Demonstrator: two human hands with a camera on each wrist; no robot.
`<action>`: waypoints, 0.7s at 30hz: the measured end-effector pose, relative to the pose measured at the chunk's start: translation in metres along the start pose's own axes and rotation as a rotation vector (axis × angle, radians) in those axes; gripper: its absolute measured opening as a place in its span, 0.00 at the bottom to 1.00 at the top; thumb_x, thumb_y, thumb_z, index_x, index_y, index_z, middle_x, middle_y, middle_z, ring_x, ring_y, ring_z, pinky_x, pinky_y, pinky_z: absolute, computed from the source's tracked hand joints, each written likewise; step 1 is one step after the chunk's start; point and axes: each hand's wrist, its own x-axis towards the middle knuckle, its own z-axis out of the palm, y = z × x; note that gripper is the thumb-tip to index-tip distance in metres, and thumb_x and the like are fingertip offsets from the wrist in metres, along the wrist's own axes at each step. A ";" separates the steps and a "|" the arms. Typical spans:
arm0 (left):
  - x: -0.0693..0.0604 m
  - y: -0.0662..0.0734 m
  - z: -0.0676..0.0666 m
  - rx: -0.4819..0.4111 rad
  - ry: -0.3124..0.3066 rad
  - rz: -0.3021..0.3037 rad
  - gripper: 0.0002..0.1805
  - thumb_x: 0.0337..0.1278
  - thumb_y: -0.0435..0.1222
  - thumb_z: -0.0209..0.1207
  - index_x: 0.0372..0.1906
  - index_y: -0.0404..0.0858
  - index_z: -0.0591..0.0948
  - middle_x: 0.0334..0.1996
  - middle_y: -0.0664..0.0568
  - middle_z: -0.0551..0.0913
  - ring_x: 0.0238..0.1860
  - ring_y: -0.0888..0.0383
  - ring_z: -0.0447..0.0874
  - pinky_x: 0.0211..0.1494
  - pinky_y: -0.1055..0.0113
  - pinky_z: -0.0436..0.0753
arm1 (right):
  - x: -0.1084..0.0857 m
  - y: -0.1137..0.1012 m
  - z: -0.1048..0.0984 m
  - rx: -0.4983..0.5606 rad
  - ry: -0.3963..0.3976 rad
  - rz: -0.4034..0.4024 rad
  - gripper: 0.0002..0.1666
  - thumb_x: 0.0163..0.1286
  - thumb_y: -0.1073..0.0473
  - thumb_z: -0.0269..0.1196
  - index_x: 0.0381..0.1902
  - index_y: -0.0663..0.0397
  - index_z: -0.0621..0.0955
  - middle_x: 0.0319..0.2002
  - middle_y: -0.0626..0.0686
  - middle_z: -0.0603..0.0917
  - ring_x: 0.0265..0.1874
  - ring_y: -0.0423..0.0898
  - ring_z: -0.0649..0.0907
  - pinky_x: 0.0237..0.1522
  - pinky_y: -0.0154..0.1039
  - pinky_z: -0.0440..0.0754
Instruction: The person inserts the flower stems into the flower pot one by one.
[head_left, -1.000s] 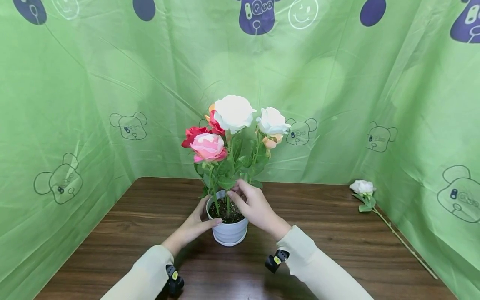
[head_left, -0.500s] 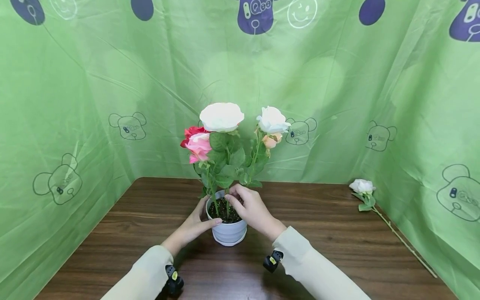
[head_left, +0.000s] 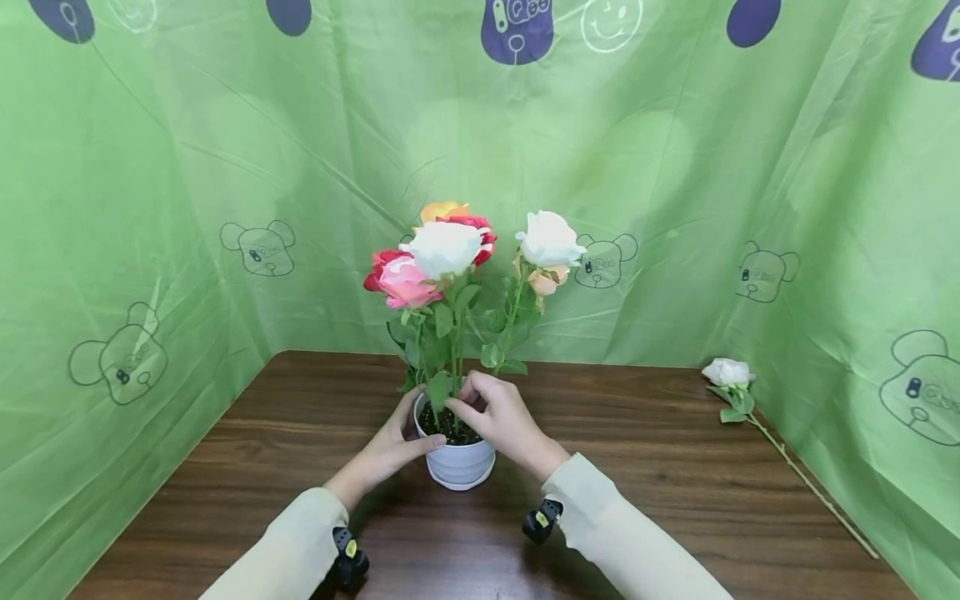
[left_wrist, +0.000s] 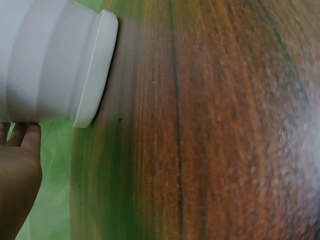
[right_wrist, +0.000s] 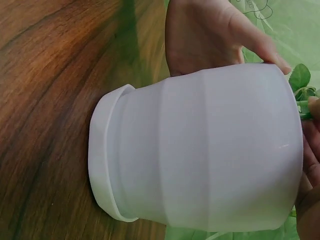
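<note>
A white flower pot (head_left: pixel 460 463) with dark soil stands on the table, holding several roses on green stems. My left hand (head_left: pixel 387 447) grips the pot's left side, with the thumb over the near rim and the other fingers around the far side. The right hand (head_left: pixel 504 422) pinches a green stem (right_wrist: pixel 303 109) just above the soil; it appears to belong to the front white rose (head_left: pixel 444 249). Around that bloom are a pink rose (head_left: pixel 407 284), red roses (head_left: pixel 480 232) and an orange rose (head_left: pixel 444 211). Another white rose (head_left: pixel 550 239) rises at the right.
A loose white rose (head_left: pixel 727 372) with a long stem lies along the right edge of the brown wooden table (head_left: pixel 645 433). Green printed cloth (head_left: pixel 660 167) hangs behind and on both sides. Peach blooms (head_left: pixel 545 282) sit below the right white rose.
The front white rose has shifted left and lower, turning, so the red and orange blooms show behind it. My right hand has moved slightly left. The left hand keeps its hold.
</note>
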 end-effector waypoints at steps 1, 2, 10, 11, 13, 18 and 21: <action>0.000 0.000 0.000 -0.004 -0.003 0.003 0.48 0.61 0.36 0.67 0.79 0.43 0.51 0.73 0.40 0.63 0.70 0.47 0.63 0.66 0.58 0.70 | 0.000 0.000 0.001 0.006 0.000 0.004 0.12 0.67 0.60 0.69 0.29 0.48 0.76 0.28 0.42 0.81 0.25 0.36 0.79 0.28 0.32 0.80; 0.000 0.000 0.000 -0.012 -0.009 0.007 0.48 0.62 0.35 0.66 0.79 0.43 0.51 0.73 0.40 0.62 0.71 0.48 0.62 0.66 0.57 0.70 | 0.001 0.001 0.001 0.008 0.000 0.009 0.12 0.67 0.59 0.70 0.28 0.48 0.76 0.28 0.42 0.81 0.25 0.35 0.80 0.27 0.32 0.80; 0.002 0.000 0.001 -0.042 -0.013 -0.004 0.46 0.62 0.32 0.65 0.78 0.41 0.51 0.72 0.38 0.63 0.69 0.47 0.64 0.66 0.59 0.70 | 0.001 0.003 -0.003 -0.014 -0.017 -0.019 0.13 0.66 0.63 0.69 0.27 0.49 0.75 0.26 0.43 0.79 0.24 0.36 0.77 0.26 0.32 0.78; 0.002 0.000 0.001 -0.045 -0.015 -0.004 0.46 0.62 0.32 0.65 0.78 0.40 0.51 0.72 0.38 0.64 0.69 0.47 0.64 0.66 0.58 0.70 | 0.001 0.003 -0.004 -0.025 -0.023 -0.028 0.13 0.66 0.64 0.68 0.27 0.49 0.75 0.25 0.43 0.78 0.24 0.36 0.76 0.26 0.32 0.77; 0.002 0.001 0.001 -0.047 -0.017 -0.005 0.46 0.63 0.32 0.65 0.78 0.39 0.50 0.71 0.37 0.64 0.69 0.45 0.65 0.67 0.55 0.70 | 0.001 0.003 -0.007 -0.058 -0.038 -0.041 0.14 0.67 0.62 0.68 0.27 0.49 0.74 0.24 0.43 0.76 0.23 0.37 0.74 0.25 0.32 0.75; 0.001 0.002 0.000 -0.023 -0.017 -0.009 0.47 0.63 0.34 0.65 0.79 0.39 0.50 0.72 0.35 0.63 0.70 0.43 0.64 0.67 0.53 0.69 | 0.002 -0.001 -0.010 -0.094 -0.072 -0.068 0.13 0.69 0.59 0.68 0.28 0.48 0.75 0.25 0.42 0.75 0.22 0.37 0.71 0.26 0.33 0.72; 0.000 0.003 0.000 -0.008 -0.017 -0.003 0.47 0.62 0.36 0.66 0.78 0.39 0.50 0.72 0.35 0.63 0.70 0.43 0.63 0.67 0.54 0.69 | 0.001 -0.001 -0.010 -0.087 -0.084 -0.106 0.11 0.70 0.60 0.67 0.29 0.49 0.76 0.24 0.42 0.73 0.21 0.36 0.69 0.24 0.32 0.69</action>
